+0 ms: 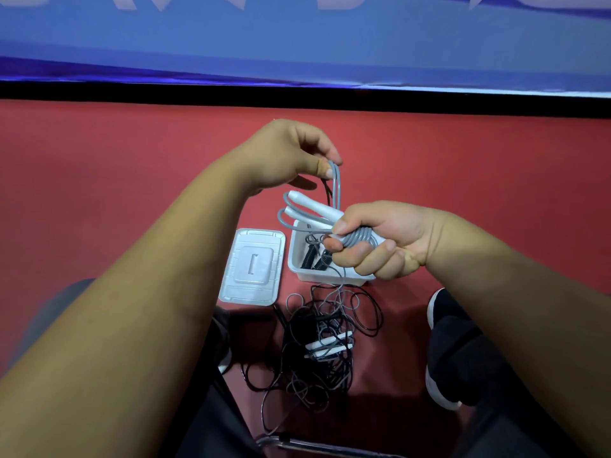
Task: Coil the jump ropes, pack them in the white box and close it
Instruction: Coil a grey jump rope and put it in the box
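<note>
Red floor (132, 193) under blue wall (297, 44). Tangled ropes (317, 352) on near side of white box (324, 278), hard to separate. Lid (251, 264) just left of box. Over box, hiding its right part: right hand (380, 239) clenched around grey jump rope (338, 190), left hand (284, 153) pinching its loop.

No text can be read. The blue banner (297, 44) across the top bears white shapes at its upper edge, but the frame cuts them off, and they cannot be made out as letters or words. The white lid (261, 241) on the floor has a raised panel in its middle with a small bracket-like mark pressed into it; whether that mark is a letter or only a moulded slot cannot be told.
</note>
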A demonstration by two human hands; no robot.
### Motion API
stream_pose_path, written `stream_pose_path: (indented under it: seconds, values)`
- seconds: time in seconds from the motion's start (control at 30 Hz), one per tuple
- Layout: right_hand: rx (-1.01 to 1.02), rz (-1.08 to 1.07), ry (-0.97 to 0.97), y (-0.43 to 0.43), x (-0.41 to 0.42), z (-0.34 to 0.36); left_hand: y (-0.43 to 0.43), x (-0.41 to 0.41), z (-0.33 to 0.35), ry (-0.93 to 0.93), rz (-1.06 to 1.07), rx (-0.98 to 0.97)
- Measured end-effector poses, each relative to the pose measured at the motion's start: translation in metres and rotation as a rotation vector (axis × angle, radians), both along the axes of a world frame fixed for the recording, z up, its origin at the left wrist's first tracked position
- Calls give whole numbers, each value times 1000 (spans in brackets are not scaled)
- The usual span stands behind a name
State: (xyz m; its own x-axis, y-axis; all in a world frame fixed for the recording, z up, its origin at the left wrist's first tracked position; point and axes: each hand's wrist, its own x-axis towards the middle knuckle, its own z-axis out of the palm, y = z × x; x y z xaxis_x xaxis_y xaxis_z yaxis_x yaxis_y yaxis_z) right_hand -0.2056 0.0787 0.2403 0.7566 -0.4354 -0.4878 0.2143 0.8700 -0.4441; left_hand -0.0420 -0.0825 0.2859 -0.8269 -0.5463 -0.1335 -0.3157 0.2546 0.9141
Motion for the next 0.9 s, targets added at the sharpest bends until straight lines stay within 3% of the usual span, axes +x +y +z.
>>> stream_pose_path:
  seconds: [0.23, 0.47, 0.7, 0.83, 0.9]
  values:
    - [-2, -206, 302, -1, 6, 0, -3, -2, 4, -46, -45, -226]
    - [67, -539, 398, -12, -3, -4, -7, 2, 5, -39, -82, -322]
    - [71, -820, 462, -19, -8, -6, -5, 8, 4, -351, -200, -388]
    - [-67, -794, 497, -17, -4, 1, 1, 1, -5, -512, -185, -554]
    - [-114, -796, 491, -16, -1, 4, 4, -1, -7, -527, -148, -539]
